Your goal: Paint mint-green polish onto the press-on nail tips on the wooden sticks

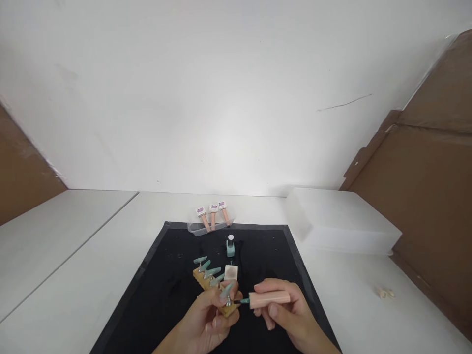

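Observation:
My left hand [212,317] grips the near end of a wooden nail stand [201,279]. Several pale green false nails [213,271] stand on it on small metal posts. Between the pink cap's end and the stand, my right hand [285,309] holds a nail polish brush [271,298] by its long pink handle. Green polish coats its stem, and the dark tip is close to the nearest false nail [226,292]; I cannot tell if they touch. Just beyond the stand sits a white square bottle [231,272]. Behind it stands a green polish bottle [230,248] with a white-topped cap.
A clear plastic tray [199,230] at the back holds three pink-handled bottles [213,214]. Under my hands lies a black mat [162,290]. On the right are a white box [342,221] and a small crumpled pale scrap [385,293]. A white wall [221,98] rises behind.

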`<state>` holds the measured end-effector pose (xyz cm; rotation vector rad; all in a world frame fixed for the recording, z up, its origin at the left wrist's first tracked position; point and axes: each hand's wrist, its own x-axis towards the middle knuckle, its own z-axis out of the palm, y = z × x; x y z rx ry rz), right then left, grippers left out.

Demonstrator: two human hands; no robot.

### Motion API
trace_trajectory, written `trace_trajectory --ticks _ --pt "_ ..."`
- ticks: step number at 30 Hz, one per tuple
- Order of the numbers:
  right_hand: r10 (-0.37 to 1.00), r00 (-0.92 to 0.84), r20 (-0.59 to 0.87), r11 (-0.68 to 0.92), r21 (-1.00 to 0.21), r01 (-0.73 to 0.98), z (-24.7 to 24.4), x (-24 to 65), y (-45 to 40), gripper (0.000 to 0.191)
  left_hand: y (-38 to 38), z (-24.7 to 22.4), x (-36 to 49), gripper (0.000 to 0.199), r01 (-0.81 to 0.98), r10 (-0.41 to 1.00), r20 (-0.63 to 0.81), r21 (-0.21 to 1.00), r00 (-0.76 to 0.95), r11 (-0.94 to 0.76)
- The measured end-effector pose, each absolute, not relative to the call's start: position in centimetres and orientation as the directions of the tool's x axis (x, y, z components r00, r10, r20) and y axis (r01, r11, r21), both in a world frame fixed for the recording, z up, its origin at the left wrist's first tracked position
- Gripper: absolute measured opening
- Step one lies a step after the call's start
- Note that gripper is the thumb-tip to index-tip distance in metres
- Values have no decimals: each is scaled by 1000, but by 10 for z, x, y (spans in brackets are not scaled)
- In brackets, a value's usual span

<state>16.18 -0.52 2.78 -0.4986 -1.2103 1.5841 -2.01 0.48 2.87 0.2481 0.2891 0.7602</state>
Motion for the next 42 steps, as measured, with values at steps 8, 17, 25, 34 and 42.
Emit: trace_trajectory --ticks 8,17,25,34,42 --pt "854 -416 313 108 -888 -448 29 161 -5 23 4 16 -17 9 -583 624 -42 314 780 749" --pt "897 -360 257 118 -923 -366 32 161 -6 19 1 12 -17 13 -584 644 -133 316 753 748" --pt "974 -187 127 67 -952 -300 28 166 5 20 3 15 -16 13 -593 695 -168 406 699 695" --pt "882 -308 357 304 -930 -206 35 179 -3 24 -2 20 -18 22 -368 765 -202 783 611 501" --pt "910 -269 316 299 -949 -102 31 178 0 24 -2 16 -18 26 -254 759 -213 858 615 447"
